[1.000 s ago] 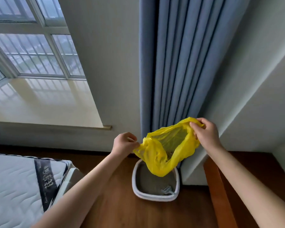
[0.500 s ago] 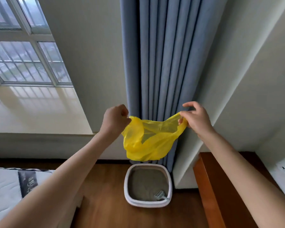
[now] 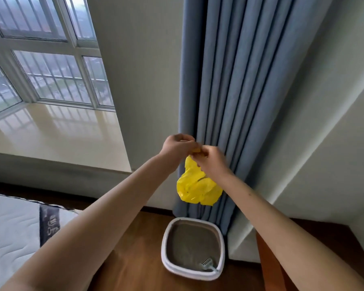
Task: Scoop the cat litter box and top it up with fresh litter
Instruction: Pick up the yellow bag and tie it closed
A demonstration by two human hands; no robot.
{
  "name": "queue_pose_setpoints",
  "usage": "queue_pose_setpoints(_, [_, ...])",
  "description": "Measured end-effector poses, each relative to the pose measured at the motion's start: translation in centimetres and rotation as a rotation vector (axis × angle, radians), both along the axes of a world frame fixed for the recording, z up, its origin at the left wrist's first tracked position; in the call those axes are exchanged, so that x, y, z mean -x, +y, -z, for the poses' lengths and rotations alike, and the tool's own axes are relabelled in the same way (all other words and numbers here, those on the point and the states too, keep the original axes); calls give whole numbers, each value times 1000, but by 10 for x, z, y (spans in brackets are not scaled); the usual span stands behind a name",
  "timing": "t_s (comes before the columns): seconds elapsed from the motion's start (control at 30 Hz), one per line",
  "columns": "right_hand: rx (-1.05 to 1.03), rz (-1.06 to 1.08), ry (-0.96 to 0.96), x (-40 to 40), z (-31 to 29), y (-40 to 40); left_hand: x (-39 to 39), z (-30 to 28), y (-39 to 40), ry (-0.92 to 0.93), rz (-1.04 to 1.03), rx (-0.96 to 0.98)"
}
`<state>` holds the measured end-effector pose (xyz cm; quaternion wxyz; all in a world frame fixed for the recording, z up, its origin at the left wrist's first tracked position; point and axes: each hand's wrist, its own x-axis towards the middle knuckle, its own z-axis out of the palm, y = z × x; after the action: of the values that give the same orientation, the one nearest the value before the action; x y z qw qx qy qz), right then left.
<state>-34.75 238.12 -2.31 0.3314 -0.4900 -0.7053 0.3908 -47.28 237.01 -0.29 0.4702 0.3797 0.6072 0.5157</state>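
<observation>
Both hands, left (image 3: pixel 177 144) and right (image 3: pixel 210 162), pinch the yellow bag's (image 3: pixel 198 190) top, fingers curled. Scooping is not begun; judged next: open the bag, fetch the scoop (image 3: pixel 206 264) from the box (image 3: pixel 221 238).

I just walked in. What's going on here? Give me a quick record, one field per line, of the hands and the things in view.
left hand: left hand pinches the top of the yellow bag
right hand: right hand grips the same bunched top
yellow bag: yellow bag hangs below both hands, in front of the blue curtain
litter box: litter box on the wooden floor, holding grey litter
scoop: scoop lies inside the box, at its near right corner
nearby: mattress at left, window above it
</observation>
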Motion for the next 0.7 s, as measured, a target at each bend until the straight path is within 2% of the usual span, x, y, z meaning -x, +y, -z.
queue_pose_setpoints(0.07, [-15, -14, 40, 1, -1, 2, 12, 4, -12, -44, 2, -79])
queue_pose_setpoints(0.1, [-16, -29, 45, 2, -2, 4, 21, 9, -18, -7, -21, -109])
queue_pose_setpoints(0.17, [-6, -47, 63, 1, -8, 8, 41, 29, -28, 233, -36, -120])
queue_pose_setpoints(0.23, [32, -61, 92, 1, -16, 11, 54, 53, -39, 411, 63, -48])
queue_pose_setpoints(0.37, [177, -135, 195, 6, -30, 9, 39, 83, -55, 432, 218, 5])
queue_pose_setpoints(0.47, [185, -167, 221, 11, -35, 3, 22, 91, -55, 552, 90, -84])
queue_pose_setpoints(0.53, [189, -173, 256, 10, -38, 0, 13, 88, -56, 514, 70, -113])
queue_pose_setpoints(0.6, [210, -175, 310, 7, -41, -2, 4, 83, -60, 439, 143, -139])
queue_pose_setpoints(0.7, [162, -169, 289, 4, -46, -7, -6, 78, -64, 460, 211, -235])
